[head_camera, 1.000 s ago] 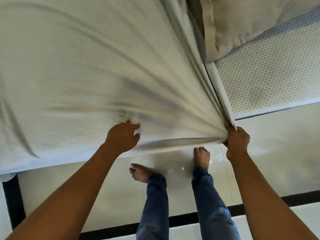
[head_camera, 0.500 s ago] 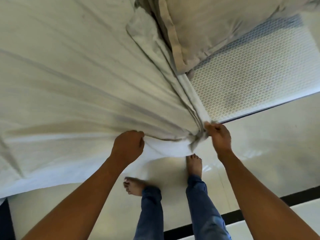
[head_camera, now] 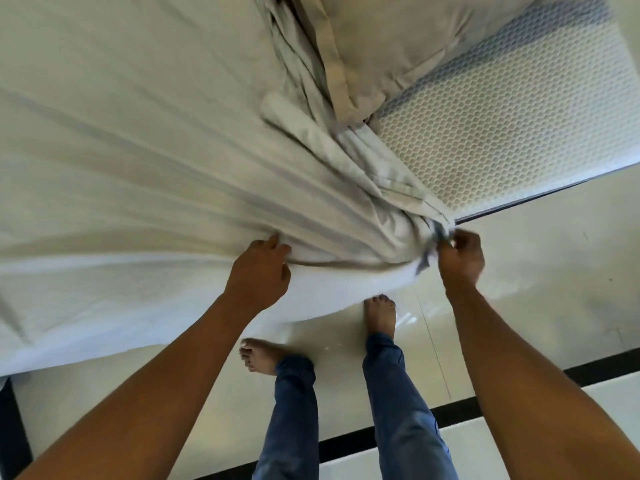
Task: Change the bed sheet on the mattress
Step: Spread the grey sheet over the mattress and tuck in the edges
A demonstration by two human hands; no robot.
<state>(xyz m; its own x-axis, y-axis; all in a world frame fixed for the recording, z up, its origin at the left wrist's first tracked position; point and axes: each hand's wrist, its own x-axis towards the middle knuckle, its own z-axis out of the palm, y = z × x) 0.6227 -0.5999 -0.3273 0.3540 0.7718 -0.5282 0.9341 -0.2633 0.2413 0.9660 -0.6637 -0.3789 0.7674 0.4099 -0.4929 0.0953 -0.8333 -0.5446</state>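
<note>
Here my left hand [head_camera: 258, 271] grips the wrinkled pale cotton bed sheet [head_camera: 138, 174] at the honeycomb-patterned white mattress [head_camera: 502, 133] edge; my right hand [head_camera: 460, 259] pinches its bunched corner.

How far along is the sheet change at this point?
Done: a corner of the honeycomb-textured white mattress lies bare. In hand: the left hand and right hand grip the bunched pale bed sheet. Left: most of the mattress is covered; no fresh sheet visible.
</note>
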